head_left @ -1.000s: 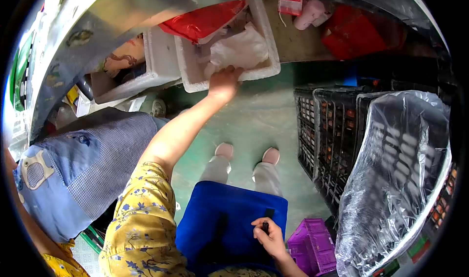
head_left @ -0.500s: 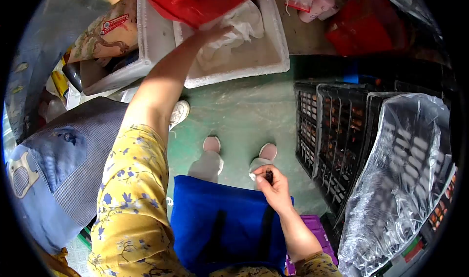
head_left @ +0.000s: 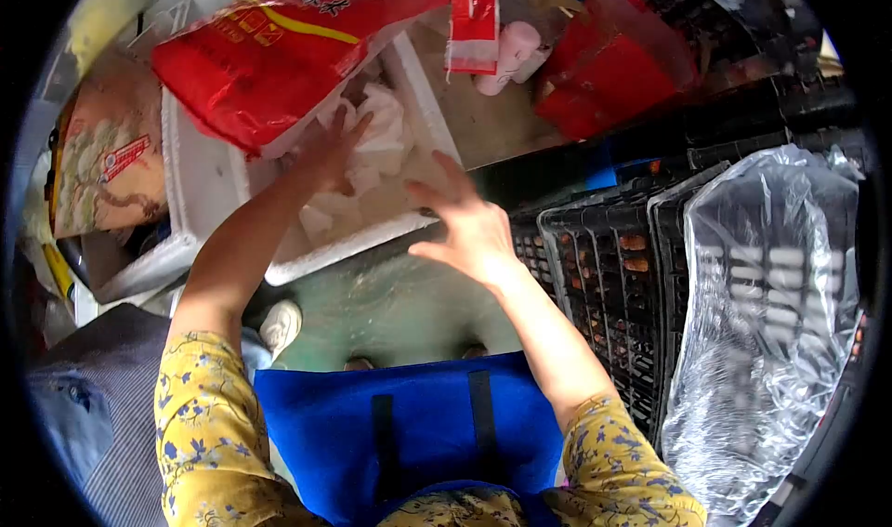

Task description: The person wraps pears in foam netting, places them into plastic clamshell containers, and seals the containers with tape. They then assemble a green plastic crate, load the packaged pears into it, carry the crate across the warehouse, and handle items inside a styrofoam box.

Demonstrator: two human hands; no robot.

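Note:
My left hand (head_left: 327, 158) reaches into a white foam box (head_left: 437, 127), its fingers apart beside crumpled white plastic or paper (head_left: 381, 137). I see nothing gripped in it. Over the near right edge of the box, my right hand (head_left: 472, 230) is open with its fingers spread, and no object shows in it. A large red printed bag (head_left: 297, 53) lies across the far left part of the box, partly above my left hand. Below my arms, a blue cloth (head_left: 418, 434) with two black straps covers my lap.
Black crates (head_left: 604, 285) with brownish items stand on the right, beside a clear plastic sheet (head_left: 771, 341). Farther back are a pink bottle (head_left: 511, 53), a red packet (head_left: 473, 30) and a red bag (head_left: 613, 62). Another person's patterned clothing (head_left: 111, 415) shows at left.
My right hand has risen from my lap to the box and opened; the small dark object it held is no longer visible. The view has shifted right, and the red bag sits lower over the box.

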